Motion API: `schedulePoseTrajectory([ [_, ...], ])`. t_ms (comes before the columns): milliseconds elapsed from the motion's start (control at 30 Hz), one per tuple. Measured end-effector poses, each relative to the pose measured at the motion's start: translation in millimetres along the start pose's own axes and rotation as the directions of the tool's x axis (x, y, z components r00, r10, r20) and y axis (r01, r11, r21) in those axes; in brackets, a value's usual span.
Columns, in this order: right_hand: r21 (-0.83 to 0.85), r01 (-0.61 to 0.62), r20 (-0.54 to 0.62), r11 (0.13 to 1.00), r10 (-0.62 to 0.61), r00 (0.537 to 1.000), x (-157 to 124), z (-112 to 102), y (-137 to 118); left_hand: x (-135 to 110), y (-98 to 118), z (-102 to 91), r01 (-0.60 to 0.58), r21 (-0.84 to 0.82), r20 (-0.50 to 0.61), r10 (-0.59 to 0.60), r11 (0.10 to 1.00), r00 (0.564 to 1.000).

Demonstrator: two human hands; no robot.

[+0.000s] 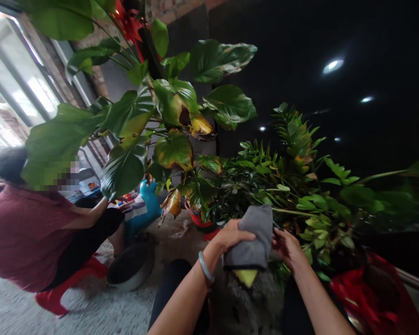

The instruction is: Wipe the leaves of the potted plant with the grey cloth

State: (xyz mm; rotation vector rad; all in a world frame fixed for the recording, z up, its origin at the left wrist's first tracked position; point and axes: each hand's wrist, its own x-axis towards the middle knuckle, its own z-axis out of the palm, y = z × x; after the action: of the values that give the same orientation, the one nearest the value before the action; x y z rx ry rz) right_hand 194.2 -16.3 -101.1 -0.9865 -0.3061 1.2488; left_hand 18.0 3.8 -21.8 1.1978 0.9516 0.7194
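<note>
My left hand [232, 236] grips a grey cloth [253, 232], thumb lying across its front. A yellow piece [246, 277] shows under the cloth's lower edge. Just right of the cloth is my right hand [289, 247], fingers curled close together among dark foliage; what they pinch, if anything, is hidden. Both hands are at the near side of a low, bushy plant [265, 172] with many small glossy leaves. A pale bangle [206, 267] circles my left wrist.
A tall plant [176, 100] with large, partly browned leaves stands ahead. At left, a person [28, 232] sits on a red stool [68, 284] beside a grey basin [132, 267]. Red wrapping [363, 298] lies low at right. A dark glossy wall [300, 70] stands behind.
</note>
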Motion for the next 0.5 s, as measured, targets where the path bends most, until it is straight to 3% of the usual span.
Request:
schedulePoseTrajectory([
  [67, -0.007, -0.002, -0.002, 1.000, 0.002, 1.000, 3, -3, 3, -15, -6, -5.8, 0.047, 0.074, 0.104, -0.054, 0.996, 0.993],
  [167, 0.005, 0.023, 0.014, 1.000, -0.023, 1.000, 3, -4, 4, -28, 14, -11.6, -0.026, -0.003, 0.176, 0.026, 1.000, 0.984],
  [300, 0.027, 0.057, 0.066, 0.998, -0.058, 0.996, -3, 1, 1, -14, 45, -9.5, -0.214, -0.202, 0.027, 0.224, 0.956, 0.974],
  [400, 0.057, 0.083, 0.049, 0.995, -0.085, 0.995, -5, 3, -2, -1, 29, -8.3, -0.222, -0.159, -0.063, 0.215, 0.962, 0.975],
  [500, 0.061, 0.089, -0.036, 0.994, -0.087, 0.996, -5, 2, -3, -8, -10, -13.3, -0.109, 0.066, -0.006, 0.109, 0.992, 0.994],
])
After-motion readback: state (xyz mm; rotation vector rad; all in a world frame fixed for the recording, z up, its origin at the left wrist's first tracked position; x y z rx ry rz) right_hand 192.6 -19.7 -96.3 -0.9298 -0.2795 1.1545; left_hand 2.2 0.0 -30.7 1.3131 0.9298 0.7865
